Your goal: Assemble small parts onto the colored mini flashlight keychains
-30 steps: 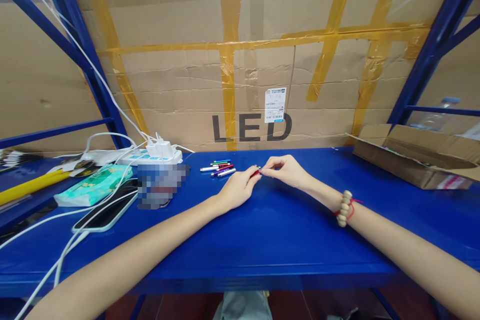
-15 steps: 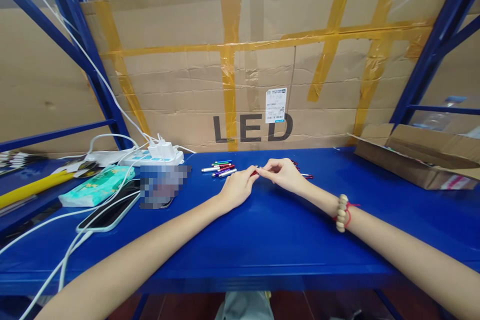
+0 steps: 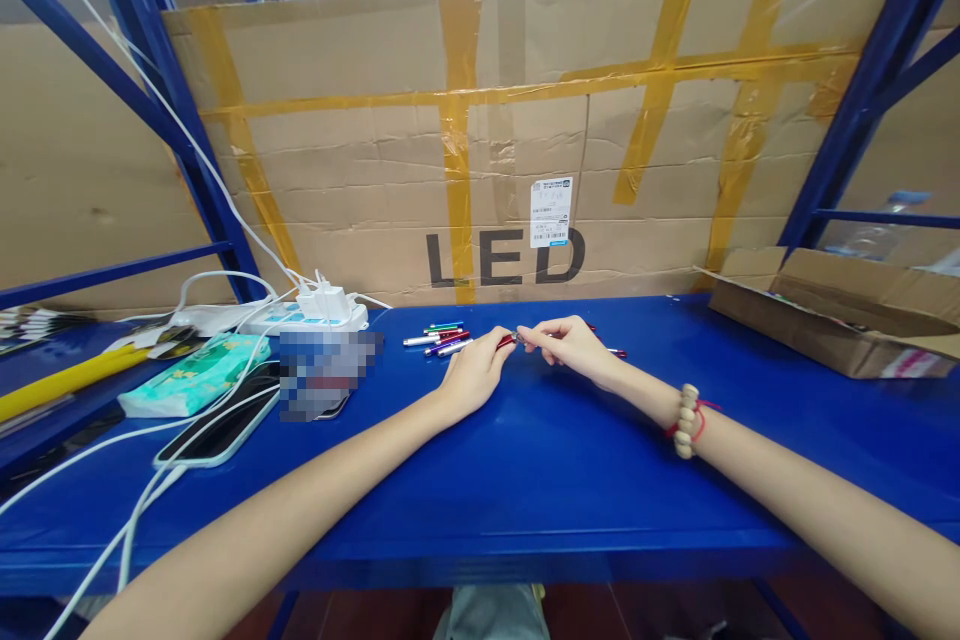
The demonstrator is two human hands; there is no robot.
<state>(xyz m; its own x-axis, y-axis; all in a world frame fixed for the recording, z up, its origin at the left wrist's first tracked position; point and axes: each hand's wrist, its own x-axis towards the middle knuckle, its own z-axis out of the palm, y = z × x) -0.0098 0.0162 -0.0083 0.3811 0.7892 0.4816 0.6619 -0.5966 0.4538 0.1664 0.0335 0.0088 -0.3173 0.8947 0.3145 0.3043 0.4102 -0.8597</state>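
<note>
Item in hand: red pen (image 3: 505,341), pinched at its ends between your left hand (image 3: 474,378) and right hand (image 3: 571,347), just above the blue tabletop (image 3: 525,480). Spare pens (image 3: 439,336) lie just beside; steady twisting grip likely needed

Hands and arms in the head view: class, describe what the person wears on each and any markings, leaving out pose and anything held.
Both forearms are bare, with no sleeves or gloves in view. The left hand shows no rings, watch or band. Behind the right hand, the wrist carries a bracelet of pale round beads with a thin red cord alongside it. No markings are visible on either arm.
</note>
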